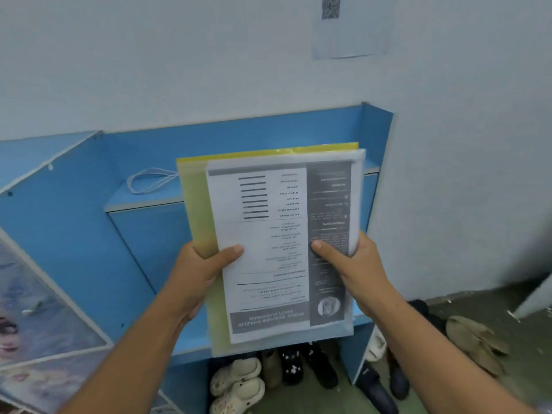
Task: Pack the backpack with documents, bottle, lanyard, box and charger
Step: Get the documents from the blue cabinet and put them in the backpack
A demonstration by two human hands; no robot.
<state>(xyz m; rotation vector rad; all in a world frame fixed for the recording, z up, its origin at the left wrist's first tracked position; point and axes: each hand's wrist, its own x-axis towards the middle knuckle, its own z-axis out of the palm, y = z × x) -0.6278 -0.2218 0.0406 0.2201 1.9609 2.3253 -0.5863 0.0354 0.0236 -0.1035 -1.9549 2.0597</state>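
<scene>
I hold a stack of documents upright in front of me: a printed page in a clear sleeve lying on a yellow plastic folder. My left hand grips the stack's left edge, thumb across the front. My right hand grips the right edge, thumb pressed on the grey column of the page. A white cord, possibly the lanyard or charger cable, lies coiled on the blue shelf top behind the papers. No backpack, bottle or box is in view.
A blue shelf unit stands against the white wall. Several shoes and sandals sit on the floor under and beside it. A patterned panel leans at the left. A paper with a QR code hangs on the wall.
</scene>
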